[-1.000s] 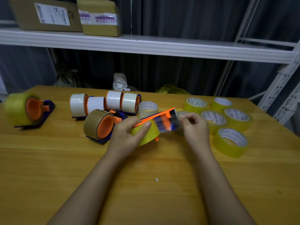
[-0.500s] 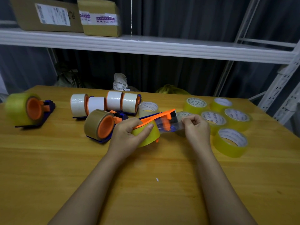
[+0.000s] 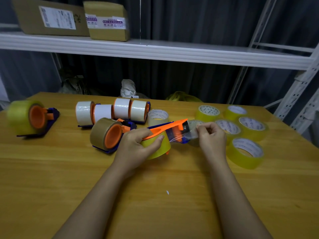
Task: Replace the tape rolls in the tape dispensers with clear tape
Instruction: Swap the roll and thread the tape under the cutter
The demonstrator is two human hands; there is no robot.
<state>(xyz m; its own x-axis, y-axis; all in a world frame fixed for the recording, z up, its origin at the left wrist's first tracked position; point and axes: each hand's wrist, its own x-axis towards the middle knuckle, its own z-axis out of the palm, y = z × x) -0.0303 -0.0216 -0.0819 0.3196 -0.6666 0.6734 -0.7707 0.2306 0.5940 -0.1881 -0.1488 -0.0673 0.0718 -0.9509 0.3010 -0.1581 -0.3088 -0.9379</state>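
My left hand (image 3: 136, 149) gripped the tape dispenser (image 3: 165, 130) mid-bench (image 3: 51, 178); my right hand (image 3: 211, 135) pinched its clear tape end (image 3: 189, 135). Yellow-clear rolls (image 3: 245, 152) lay toward the right edge, a shelf (image 3: 155, 50) with cardboard boxes (image 3: 107, 21) behind.

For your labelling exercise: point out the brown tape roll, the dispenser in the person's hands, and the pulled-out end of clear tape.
brown tape roll (image 3: 99, 132), head view, its outer brown band.
dispenser (image 3: 165, 127), head view, its orange top arm.
clear tape end (image 3: 187, 135), head view, the stretched transparent strip.
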